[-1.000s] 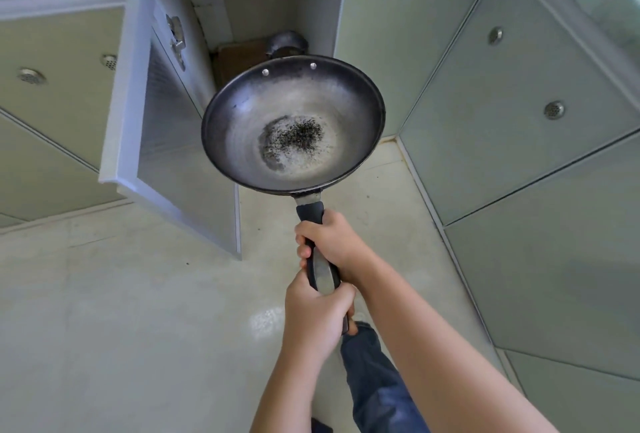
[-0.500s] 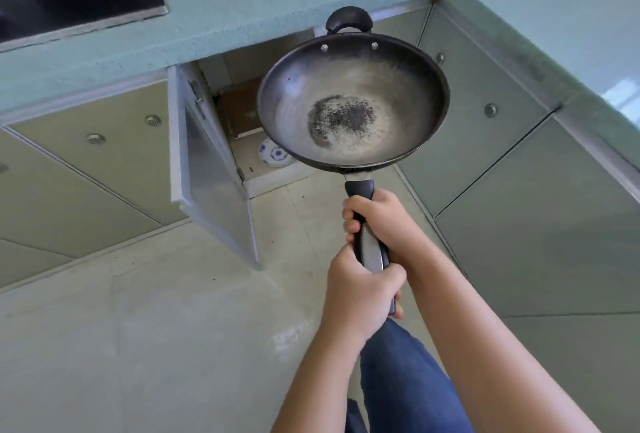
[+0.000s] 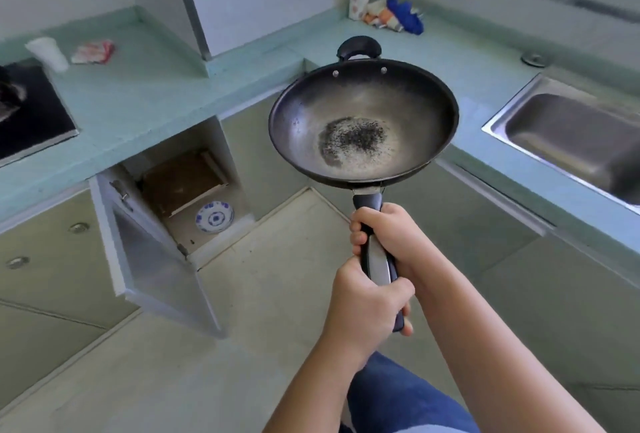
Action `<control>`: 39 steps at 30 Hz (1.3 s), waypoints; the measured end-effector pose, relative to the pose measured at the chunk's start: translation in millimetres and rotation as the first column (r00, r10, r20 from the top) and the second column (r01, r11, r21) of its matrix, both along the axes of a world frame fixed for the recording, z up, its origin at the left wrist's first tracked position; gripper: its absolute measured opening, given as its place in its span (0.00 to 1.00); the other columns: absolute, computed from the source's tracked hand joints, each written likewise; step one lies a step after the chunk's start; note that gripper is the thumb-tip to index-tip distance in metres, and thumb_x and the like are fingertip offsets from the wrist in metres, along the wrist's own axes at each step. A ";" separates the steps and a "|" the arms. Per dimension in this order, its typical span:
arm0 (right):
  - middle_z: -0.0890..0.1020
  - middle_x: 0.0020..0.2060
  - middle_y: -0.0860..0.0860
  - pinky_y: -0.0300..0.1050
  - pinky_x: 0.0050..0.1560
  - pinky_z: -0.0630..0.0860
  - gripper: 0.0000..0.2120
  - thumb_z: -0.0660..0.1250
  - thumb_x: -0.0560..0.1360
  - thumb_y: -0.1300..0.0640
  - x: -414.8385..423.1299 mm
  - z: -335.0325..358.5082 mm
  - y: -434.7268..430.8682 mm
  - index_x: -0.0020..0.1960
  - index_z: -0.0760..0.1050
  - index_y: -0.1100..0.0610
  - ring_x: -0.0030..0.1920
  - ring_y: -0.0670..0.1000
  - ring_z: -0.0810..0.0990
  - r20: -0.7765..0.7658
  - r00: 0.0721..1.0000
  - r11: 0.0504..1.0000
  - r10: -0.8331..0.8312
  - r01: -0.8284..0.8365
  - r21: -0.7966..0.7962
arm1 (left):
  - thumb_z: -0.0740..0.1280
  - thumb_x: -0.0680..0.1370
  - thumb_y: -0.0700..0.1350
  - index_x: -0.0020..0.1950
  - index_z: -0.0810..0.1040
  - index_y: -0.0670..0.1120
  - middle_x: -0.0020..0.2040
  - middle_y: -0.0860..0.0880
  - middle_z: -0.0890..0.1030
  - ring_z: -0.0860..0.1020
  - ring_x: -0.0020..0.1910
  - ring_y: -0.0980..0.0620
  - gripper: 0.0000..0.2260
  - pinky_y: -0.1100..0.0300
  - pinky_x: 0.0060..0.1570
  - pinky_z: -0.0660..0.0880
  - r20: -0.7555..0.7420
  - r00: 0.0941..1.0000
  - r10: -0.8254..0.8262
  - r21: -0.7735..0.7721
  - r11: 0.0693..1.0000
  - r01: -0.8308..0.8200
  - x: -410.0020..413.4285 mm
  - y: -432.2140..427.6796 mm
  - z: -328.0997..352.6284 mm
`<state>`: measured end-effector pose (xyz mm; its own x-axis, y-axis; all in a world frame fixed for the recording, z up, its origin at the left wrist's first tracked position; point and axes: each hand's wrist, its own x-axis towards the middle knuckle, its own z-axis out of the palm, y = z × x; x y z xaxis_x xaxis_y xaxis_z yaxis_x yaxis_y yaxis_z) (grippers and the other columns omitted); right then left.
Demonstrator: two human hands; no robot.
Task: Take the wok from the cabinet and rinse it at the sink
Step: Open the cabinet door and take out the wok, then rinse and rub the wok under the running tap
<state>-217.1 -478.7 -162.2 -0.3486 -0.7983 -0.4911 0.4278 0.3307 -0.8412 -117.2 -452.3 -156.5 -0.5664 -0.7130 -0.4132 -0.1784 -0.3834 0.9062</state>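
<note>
Your round, dark steel wok (image 3: 363, 128), charred at its centre, hangs level in mid-air, out of the open grey cabinet (image 3: 221, 152) at eight o'clock. Right hand (image 3: 384, 235) ahead, left hand (image 3: 367, 308) behind, fingers (image 3: 358, 237) wrapped round its black handle (image 3: 375, 259). The steel sink (image 3: 498, 114) at three o'clock awaits; rinsing is not yet done.

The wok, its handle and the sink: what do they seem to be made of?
The wok looks like dark bare metal, perhaps carbon steel or iron: dull grey sheen, rough black speckled patch in the middle. Its long handle seems black plastic with a shiny metal inlay. The sink looks like brushed stainless steel: silver-grey, soft reflections.
</note>
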 end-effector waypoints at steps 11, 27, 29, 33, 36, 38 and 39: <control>0.69 0.17 0.51 0.39 0.23 0.70 0.15 0.57 0.75 0.69 -88.5 25.9 63.2 0.31 0.65 0.60 0.17 0.47 0.68 0.004 0.942 0.941 -0.336 0.336 -0.035 | 0.63 0.64 0.36 0.36 0.70 0.41 0.21 0.50 0.72 0.69 0.16 0.54 0.03 0.66 0.19 0.69 -0.040 0.946 -0.323 -0.008 0.946 0.323 -84.3 32.1 31.9; 0.67 0.17 0.50 0.37 0.21 0.71 0.14 0.59 0.77 0.68 -300.7 -11.6 126.2 0.34 0.63 0.59 0.17 0.46 0.66 0.094 0.844 0.842 -0.528 0.535 -0.070 | 0.62 0.70 0.31 0.35 0.69 0.44 0.23 0.49 0.73 0.69 0.16 0.56 0.09 0.67 0.18 0.67 0.130 0.836 -0.533 -0.090 0.833 0.545 -301.8 68.6 1.1; 0.67 0.18 0.50 0.37 0.21 0.70 0.15 0.59 0.76 0.69 -320.9 -23.8 125.9 0.33 0.63 0.59 0.17 0.46 0.66 0.107 0.822 0.823 -0.559 0.566 -0.049 | 0.64 0.67 0.34 0.36 0.69 0.45 0.23 0.49 0.73 0.69 0.16 0.55 0.07 0.67 0.18 0.68 0.153 0.828 -0.539 -0.080 0.828 0.554 -323.5 69.1 -10.5; 0.67 0.19 0.52 0.39 0.22 0.70 0.16 0.58 0.74 0.71 -355.5 -45.4 125.2 0.31 0.63 0.59 0.17 0.47 0.66 0.092 0.811 0.814 -0.578 0.580 -0.002 | 0.63 0.66 0.36 0.37 0.70 0.44 0.21 0.51 0.73 0.70 0.17 0.54 0.04 0.65 0.20 0.69 0.170 0.821 -0.545 -0.037 0.829 0.558 -358.9 67.1 -32.8; 0.67 0.22 0.54 0.40 0.24 0.70 0.15 0.58 0.74 0.70 -378.6 -59.4 120.5 0.30 0.64 0.59 0.17 0.47 0.67 0.061 0.818 0.820 -0.572 0.572 0.020 | 0.63 0.67 0.35 0.38 0.70 0.43 0.21 0.52 0.73 0.70 0.16 0.53 0.04 0.64 0.20 0.69 0.181 0.810 -0.558 -0.011 0.822 0.569 -381.8 60.4 -47.5; 0.67 0.22 0.54 0.41 0.24 0.70 0.15 0.59 0.74 0.69 -394.0 -67.2 114.2 0.30 0.64 0.59 0.18 0.47 0.67 0.060 0.805 0.807 -0.590 0.589 0.033 | 0.63 0.70 0.33 0.39 0.71 0.42 0.21 0.51 0.73 0.70 0.16 0.54 0.05 0.64 0.20 0.69 0.189 0.795 -0.576 -0.008 0.809 0.588 -398.8 51.9 -55.6; 0.67 0.23 0.54 0.40 0.24 0.70 0.15 0.59 0.75 0.69 -401.7 -69.7 110.5 0.31 0.64 0.59 0.18 0.47 0.67 0.061 0.797 0.799 -0.601 0.600 0.038 | 0.63 0.70 0.32 0.39 0.71 0.42 0.22 0.50 0.73 0.70 0.16 0.54 0.05 0.64 0.20 0.69 0.195 0.786 -0.586 -0.008 0.801 0.599 -407.0 46.8 -58.9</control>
